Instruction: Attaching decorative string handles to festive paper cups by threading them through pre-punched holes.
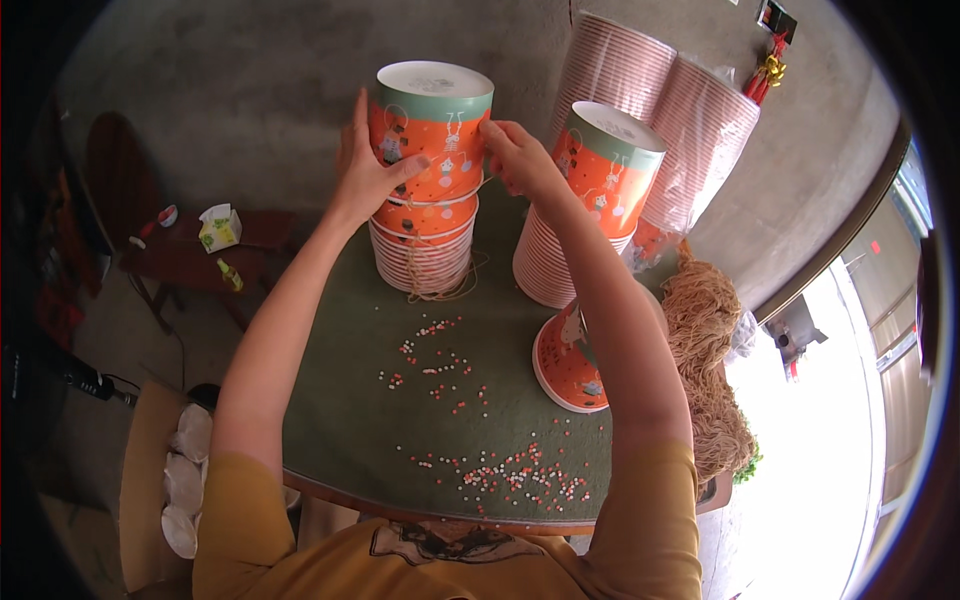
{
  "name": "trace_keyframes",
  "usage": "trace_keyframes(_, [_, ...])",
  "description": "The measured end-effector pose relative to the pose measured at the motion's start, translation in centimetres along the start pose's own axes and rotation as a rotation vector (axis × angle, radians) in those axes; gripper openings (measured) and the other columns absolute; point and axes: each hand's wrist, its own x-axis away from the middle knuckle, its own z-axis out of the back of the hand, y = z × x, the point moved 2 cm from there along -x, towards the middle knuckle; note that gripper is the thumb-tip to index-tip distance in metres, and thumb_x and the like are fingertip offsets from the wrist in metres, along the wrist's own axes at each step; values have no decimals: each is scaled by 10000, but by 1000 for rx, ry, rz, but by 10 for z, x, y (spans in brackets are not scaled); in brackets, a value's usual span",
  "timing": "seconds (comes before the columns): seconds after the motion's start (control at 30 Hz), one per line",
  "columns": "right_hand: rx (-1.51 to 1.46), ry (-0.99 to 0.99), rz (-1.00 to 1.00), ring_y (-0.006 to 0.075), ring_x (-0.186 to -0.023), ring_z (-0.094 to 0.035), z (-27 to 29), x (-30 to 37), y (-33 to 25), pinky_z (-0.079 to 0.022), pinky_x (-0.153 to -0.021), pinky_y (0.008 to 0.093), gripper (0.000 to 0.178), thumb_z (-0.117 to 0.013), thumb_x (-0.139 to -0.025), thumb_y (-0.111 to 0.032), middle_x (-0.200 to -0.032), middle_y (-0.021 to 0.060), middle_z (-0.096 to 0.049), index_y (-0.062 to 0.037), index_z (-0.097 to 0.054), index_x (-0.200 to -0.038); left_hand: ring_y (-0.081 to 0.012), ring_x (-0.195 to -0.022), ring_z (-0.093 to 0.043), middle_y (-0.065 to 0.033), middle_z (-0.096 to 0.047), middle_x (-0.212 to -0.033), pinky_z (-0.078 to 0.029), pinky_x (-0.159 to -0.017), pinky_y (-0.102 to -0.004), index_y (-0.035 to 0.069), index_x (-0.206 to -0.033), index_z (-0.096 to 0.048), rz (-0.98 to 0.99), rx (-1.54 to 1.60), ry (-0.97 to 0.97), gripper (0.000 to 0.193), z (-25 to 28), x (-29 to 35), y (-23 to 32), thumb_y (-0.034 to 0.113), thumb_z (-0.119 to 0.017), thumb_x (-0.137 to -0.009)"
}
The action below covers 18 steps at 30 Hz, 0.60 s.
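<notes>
While left fingers (361, 118), spread, hold orange cup (440, 150), right fingers (510, 136) curl alongside, pinch unclear.

Orange paper bucket (435, 130), green band, cute little doodles, sitting upside down atop matching nested stack (420, 262), white bottom up.

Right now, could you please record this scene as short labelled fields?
Left hand: spread against the top orange-and-green bucket, thumb in front
Right hand: at that bucket's right side
Beneath: bucket stack, loose string near its base
Further right: second stack, nearer bucket
Green tabletop: scattered orange and white beads
Right edge: tan string bundle
</notes>
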Motion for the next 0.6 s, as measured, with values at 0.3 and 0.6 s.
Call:
trace_keyframes(0.3, [145, -50, -40, 158, -636, -609, -11, 0, 28, -494, -556, 295, 624, -502, -934, -543, -879, 105, -660, -23, -509, -1280, -380, -1368, -315, -242, -271, -1457, -308, -1113, -471, 46, -1526, -89, 68, 0, 18, 1257, -13, 34, -16, 581, -817, -652])
trace_keyframes(0.6, [716, -69, 130, 288, -861, -691, 20, 71, -24, -530, -731, 390, 439, -578, -926, -406, -981, 167, -701, -70, -577, -1208, -363, -1361, -305, -255, -303, -1433, -277, -1127, -429, 16, -1512, -143, 68, -70, 124, 1064, -10, 52, -28, 382, -797, -756])
